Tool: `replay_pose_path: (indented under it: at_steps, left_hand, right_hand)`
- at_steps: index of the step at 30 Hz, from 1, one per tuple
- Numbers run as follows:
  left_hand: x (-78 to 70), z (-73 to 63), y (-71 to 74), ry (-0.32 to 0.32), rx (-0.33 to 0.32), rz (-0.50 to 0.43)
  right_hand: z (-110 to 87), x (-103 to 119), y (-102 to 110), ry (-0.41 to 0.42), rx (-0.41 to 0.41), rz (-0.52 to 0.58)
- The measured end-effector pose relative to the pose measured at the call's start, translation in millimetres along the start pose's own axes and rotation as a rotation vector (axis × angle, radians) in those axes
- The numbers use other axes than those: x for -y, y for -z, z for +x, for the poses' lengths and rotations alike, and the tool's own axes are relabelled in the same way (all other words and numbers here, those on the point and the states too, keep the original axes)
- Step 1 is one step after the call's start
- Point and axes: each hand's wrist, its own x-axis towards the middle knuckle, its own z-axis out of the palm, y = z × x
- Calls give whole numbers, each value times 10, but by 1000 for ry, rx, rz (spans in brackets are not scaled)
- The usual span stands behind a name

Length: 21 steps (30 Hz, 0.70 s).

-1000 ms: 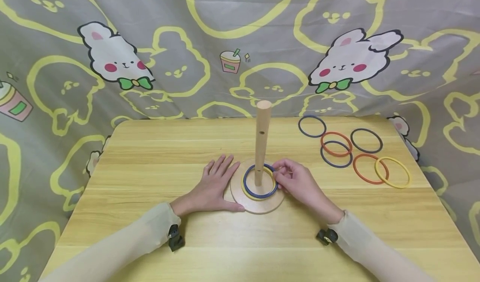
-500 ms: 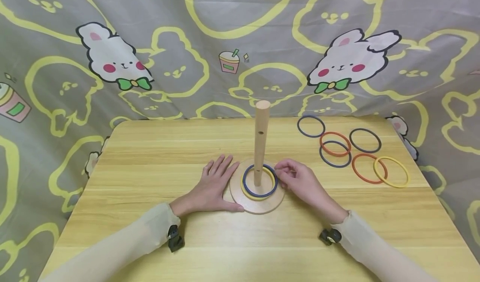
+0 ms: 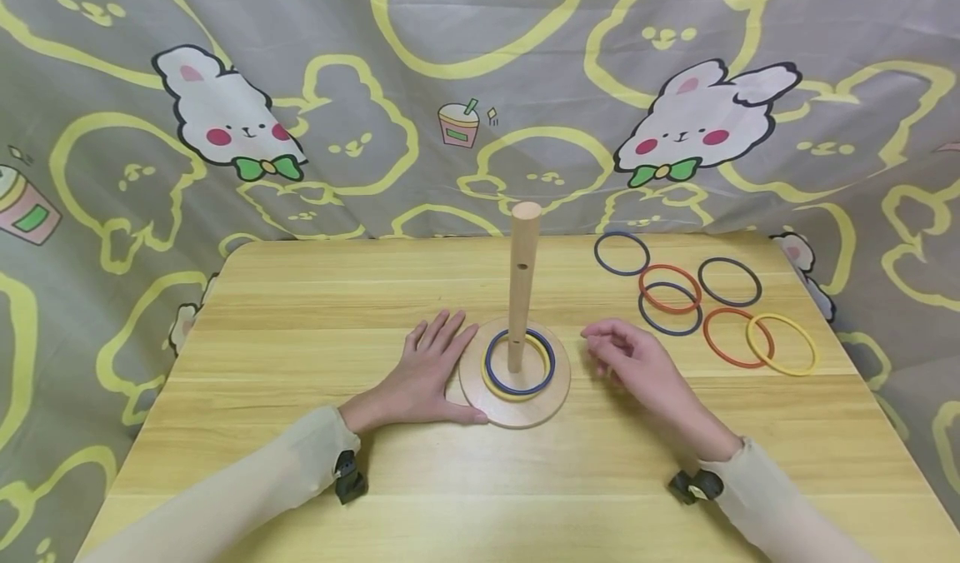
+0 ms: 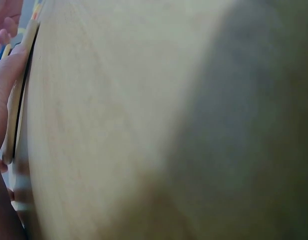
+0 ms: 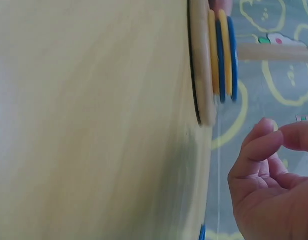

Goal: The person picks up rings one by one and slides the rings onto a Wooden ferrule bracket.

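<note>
A round wooden base (image 3: 519, 413) with an upright wooden post (image 3: 522, 288) stands on the table in the head view. Several yellow and blue rings circle the post's foot, with a blue ring (image 5: 234, 60) on top, as the right wrist view shows. My left hand (image 3: 426, 376) lies with spread fingers at the base's left side; its thumb (image 4: 8, 70) is at the rim in the left wrist view. To the right of the base, my right hand (image 3: 641, 367) hovers apart from the rings, its fingers loosely bent and holding nothing.
At the back right of the table (image 3: 300, 296) lie several loose rings: blue rings, a red ring (image 3: 708, 348) overlapped by a yellow ring (image 3: 813, 355), and another red ring (image 3: 699, 284) across a blue one. A patterned curtain (image 3: 337, 122) hangs behind the table.
My right hand has let go of the top blue ring and drawn away to the right. That ring stays around the post. The left hand has not moved.
</note>
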Motion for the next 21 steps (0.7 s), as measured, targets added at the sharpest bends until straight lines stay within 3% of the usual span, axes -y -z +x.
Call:
replay_pose_path:
  at_steps: [11,21]
  left_hand:
    - [6,-9,-6,10,7,0]
    - [4,5,-11,7,8,1]
  right_hand:
    - [-209,-147,548,-8,-151,37]
    - [-423,-450,1091,18,-307,258]
